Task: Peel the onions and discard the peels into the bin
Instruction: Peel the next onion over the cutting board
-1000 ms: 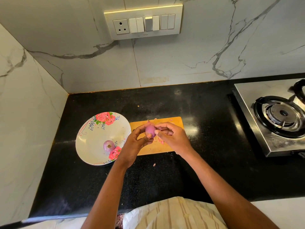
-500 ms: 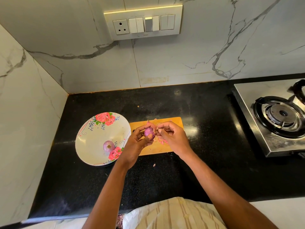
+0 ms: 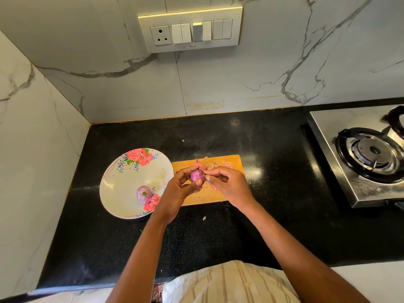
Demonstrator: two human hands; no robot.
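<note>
On plate (image 3: 122, 184): one peeled onion (image 3: 143, 192). Left hand (image 3: 178, 191) grips purple onion (image 3: 197, 176); right hand (image 3: 229, 184) pinches its skin.

- Overall exposure: bright and even; the marble wall (image 3: 218, 84) reads pale without clipping.
- Light source: a warm strip glows along the top edge of the switch panel (image 3: 190, 29) at 12 o'clock.
- Glare: the black countertop (image 3: 273, 193) carries soft specular patches just right of the cutting board (image 3: 231, 160) and at about 1 o'clock near the back wall. The steel stove (image 3: 360, 162) at 3 o'clock shows bright reflections.
- Shadows: faint and diffuse, with a dim patch under the plate (image 3: 113, 193) rim.
- Distortion: wide-angle bowing; wall seams and counter edges curve toward the corners.
- Focus: centre acceptably sharp; the striped garment (image 3: 229, 285) at 6 o'clock is soft.
</note>
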